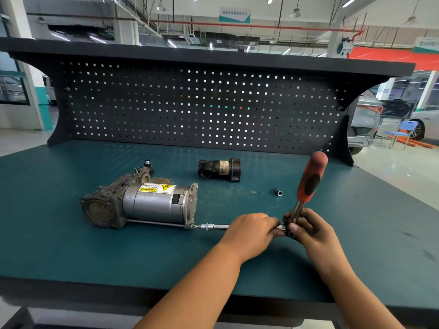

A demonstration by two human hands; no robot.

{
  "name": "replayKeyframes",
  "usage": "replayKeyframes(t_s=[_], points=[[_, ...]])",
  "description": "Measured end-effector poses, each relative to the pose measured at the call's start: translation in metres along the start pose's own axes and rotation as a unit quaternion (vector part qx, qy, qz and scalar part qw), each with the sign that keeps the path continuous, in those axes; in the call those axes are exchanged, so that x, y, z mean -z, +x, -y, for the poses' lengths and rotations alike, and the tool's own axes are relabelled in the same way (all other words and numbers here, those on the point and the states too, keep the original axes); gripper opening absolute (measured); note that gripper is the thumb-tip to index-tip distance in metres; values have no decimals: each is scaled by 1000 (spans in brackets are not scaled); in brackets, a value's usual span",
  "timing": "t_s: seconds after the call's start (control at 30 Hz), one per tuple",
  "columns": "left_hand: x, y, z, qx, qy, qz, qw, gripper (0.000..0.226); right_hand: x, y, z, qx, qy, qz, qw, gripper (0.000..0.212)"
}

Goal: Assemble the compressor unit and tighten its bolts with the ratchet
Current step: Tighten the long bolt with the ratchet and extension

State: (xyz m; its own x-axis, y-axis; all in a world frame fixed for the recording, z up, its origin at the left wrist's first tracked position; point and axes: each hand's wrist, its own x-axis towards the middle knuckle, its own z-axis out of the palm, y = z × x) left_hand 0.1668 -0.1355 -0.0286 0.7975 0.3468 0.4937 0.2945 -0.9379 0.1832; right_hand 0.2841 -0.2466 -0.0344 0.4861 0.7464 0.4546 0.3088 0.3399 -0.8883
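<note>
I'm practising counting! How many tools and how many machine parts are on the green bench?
Tools: 3 (ratchet, extension bar, loose socket)
Machine parts: 3 (compressor unit, black cylindrical part, small black cap)
Total: 6 that I can make out

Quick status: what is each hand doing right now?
Left hand: grips the extension bar near the ratchet head.
Right hand: grips the ratchet by its metal shaft, red handle pointing up.

bright overhead strip lights [348, 1], soft shadows, sharp centre, wide-angle bending at edges.
</note>
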Motion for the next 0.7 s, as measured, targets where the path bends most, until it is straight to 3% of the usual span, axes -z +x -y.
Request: replayKeyframes(t_s=[0.7], points=[[0, 1, 2, 13, -22, 22, 999, 33, 0, 1, -1, -53, 7, 9, 999, 23]])
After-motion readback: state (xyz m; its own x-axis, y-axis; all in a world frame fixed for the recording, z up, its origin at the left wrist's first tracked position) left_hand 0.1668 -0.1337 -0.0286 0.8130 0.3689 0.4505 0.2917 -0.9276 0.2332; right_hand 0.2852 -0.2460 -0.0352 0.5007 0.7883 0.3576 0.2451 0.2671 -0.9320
